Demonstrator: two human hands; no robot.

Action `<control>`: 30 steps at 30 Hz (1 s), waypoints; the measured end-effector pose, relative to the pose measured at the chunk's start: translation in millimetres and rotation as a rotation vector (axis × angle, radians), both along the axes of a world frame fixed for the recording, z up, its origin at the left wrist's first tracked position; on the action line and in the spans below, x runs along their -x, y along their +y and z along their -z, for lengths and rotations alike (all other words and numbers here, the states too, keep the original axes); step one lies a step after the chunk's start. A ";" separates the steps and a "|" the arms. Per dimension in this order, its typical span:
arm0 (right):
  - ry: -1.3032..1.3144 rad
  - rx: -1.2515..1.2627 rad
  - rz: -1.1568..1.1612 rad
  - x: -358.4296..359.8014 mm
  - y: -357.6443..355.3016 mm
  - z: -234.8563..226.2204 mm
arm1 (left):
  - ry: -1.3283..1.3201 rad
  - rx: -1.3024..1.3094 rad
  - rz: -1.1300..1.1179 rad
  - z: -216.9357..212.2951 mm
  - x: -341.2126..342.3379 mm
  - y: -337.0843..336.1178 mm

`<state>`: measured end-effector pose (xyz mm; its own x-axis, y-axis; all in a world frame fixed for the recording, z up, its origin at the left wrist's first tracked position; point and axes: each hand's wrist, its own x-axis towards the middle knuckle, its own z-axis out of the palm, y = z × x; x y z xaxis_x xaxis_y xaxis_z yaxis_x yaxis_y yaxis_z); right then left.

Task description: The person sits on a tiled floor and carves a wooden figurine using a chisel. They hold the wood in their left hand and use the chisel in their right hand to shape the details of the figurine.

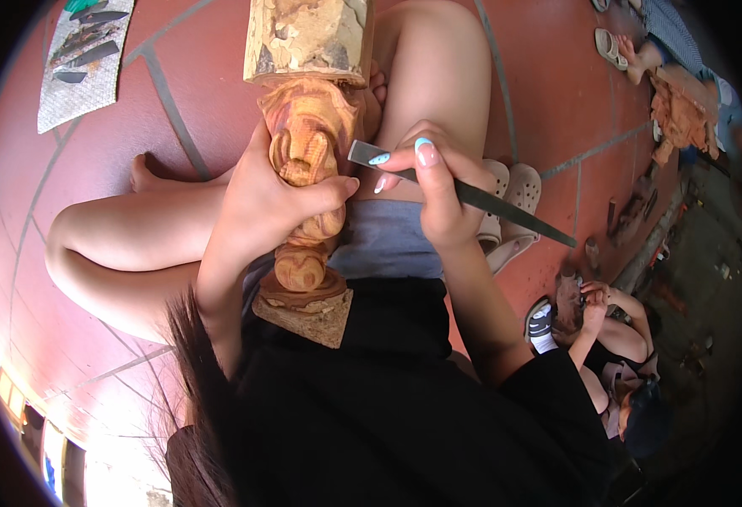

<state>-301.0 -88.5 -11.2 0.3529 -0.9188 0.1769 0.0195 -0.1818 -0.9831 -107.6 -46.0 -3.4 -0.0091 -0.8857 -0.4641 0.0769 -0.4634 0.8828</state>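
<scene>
A carved wooden figure (307, 152) stands between my legs, orange-brown with darker grain and rounded folds. Its far end is an uncarved pale block (307, 38); its near end is a rough wedge-shaped base (303, 313) against my lap. My left hand (278, 190) wraps round the figure's middle, thumb across its near side. In my right hand (438, 182) is a long flat dark metal chisel (506, 207), pinched between thumb and fingers. The chisel's square, lighter end lies close by the carving's right side; whether it touches cannot be told. Its narrow end points away to the right.
A light mat (84, 63) with several dark blades lies at the far left on the red tiles. Pale clogs (519, 203) sit beside my right leg. At the right, another person (616, 338) handles a brown piece; farther off are a carved wooden piece (683, 110) and another person's foot.
</scene>
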 end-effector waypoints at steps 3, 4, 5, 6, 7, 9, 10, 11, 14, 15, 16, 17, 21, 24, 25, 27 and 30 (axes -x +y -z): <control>-0.005 0.000 0.068 -15.4 -2.5 -8.4 | 0.113 -0.021 -0.026 0.2 -0.3 0.5; 0.063 0.121 -0.025 -14.9 -6.6 -1.7 | 0.126 -0.020 -0.036 2.2 -1.6 0.9; 0.086 0.162 -0.042 -14.2 -6.7 -0.6 | 0.139 -0.018 -0.046 3.0 -2.9 0.8; 0.109 0.204 -0.058 -13.3 -6.3 -0.7 | 0.119 -0.034 -0.033 0.9 -3.6 -0.1; 0.132 0.242 -0.073 -10.8 -4.1 0.4 | 0.097 -0.054 -0.020 -1.7 -3.1 -0.8; 0.127 0.140 -0.044 -1.9 4.5 3.4 | 0.072 -0.064 -0.009 -1.9 -3.5 -1.1; 0.141 0.122 -0.056 2.8 4.8 3.2 | 0.070 -0.052 -0.013 -0.1 -4.7 -0.9; 0.154 0.103 -0.068 6.1 5.8 1.8 | 0.069 -0.039 -0.016 0.8 -5.8 -1.1; -0.025 -0.050 0.027 3.2 6.3 -13.0 | 0.064 -0.046 -0.007 0.9 -7.5 -1.0; -0.085 -0.062 0.045 0.5 3.2 -18.7 | 0.048 -0.005 -0.019 2.1 -5.4 0.9; -0.120 -0.053 0.008 -0.8 -0.5 -21.5 | 0.031 0.038 -0.032 3.6 -2.4 3.2; -0.116 -0.056 -0.007 -3.5 -3.2 -24.9 | 0.014 0.082 -0.044 5.0 -0.2 5.8; -0.044 -0.051 -0.062 -8.4 -11.1 -26.2 | -0.169 0.092 -0.066 3.1 4.4 9.1; 0.011 -0.033 -0.048 -13.4 -10.1 -21.6 | -0.387 0.155 -0.024 2.3 4.5 10.5; 0.024 -0.027 -0.035 -15.8 -9.6 -21.5 | -0.423 0.143 -0.017 0.4 4.0 11.0; 0.058 0.043 -0.058 -19.8 -12.0 -23.6 | -0.495 0.121 -0.002 -3.9 4.5 12.3; 0.093 0.113 -0.078 -22.9 -13.8 -21.5 | -0.544 0.091 0.048 -8.6 9.4 14.8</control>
